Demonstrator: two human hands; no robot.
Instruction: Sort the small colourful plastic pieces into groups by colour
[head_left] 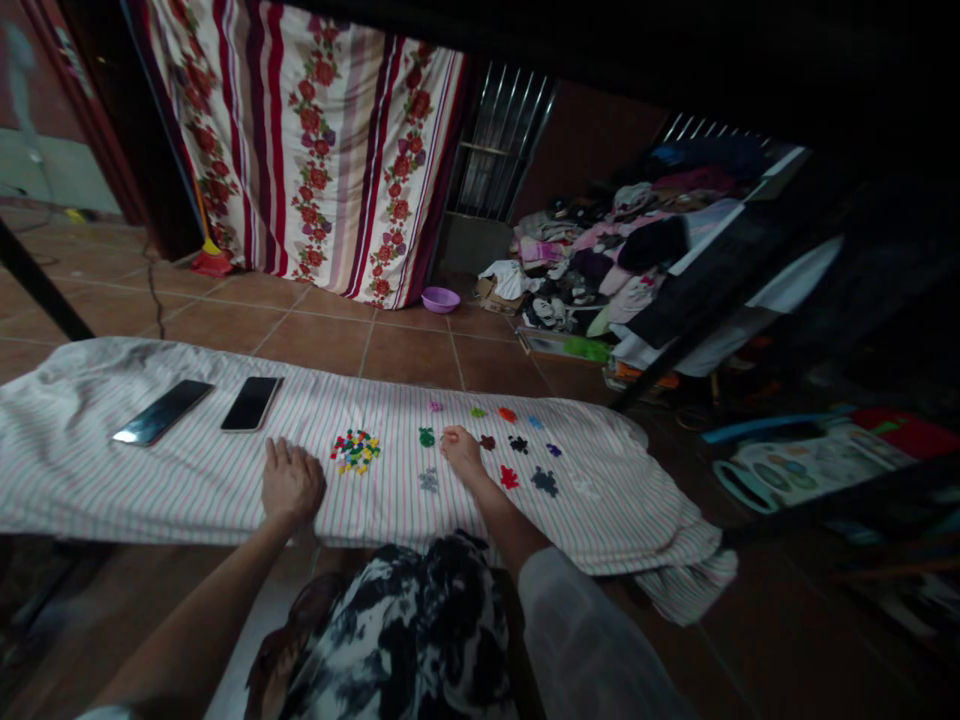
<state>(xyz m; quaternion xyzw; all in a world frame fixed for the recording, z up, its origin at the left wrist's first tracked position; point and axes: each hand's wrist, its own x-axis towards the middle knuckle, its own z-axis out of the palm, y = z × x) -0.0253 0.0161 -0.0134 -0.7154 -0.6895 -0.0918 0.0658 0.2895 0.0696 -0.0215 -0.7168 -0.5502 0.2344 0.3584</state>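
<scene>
My left hand (292, 482) lies flat on the striped cloth (217, 490), fingers stretched out, just left of a mixed heap of small coloured pieces (355, 452). Fingers closed together, my right hand (461, 455) is over the cloth between a dark green cluster (426, 437) and a brown cluster (487, 442); anything inside it is hidden. Around it are single-colour clusters: pink (435, 406), lime (478, 412), orange (507, 414), light blue (535, 422), black (518, 444), purple (553, 450), grey (428, 480), red (509, 478), dark grey (545, 482) and white (585, 485).
Two dark-screened devices, a larger one (163, 412) and a phone (252, 404), lie at the cloth's left. Beyond the table are a floral curtain (315, 150), a purple basin (440, 299), a broom (210, 255) and a heap of clothes (600, 240) on the right.
</scene>
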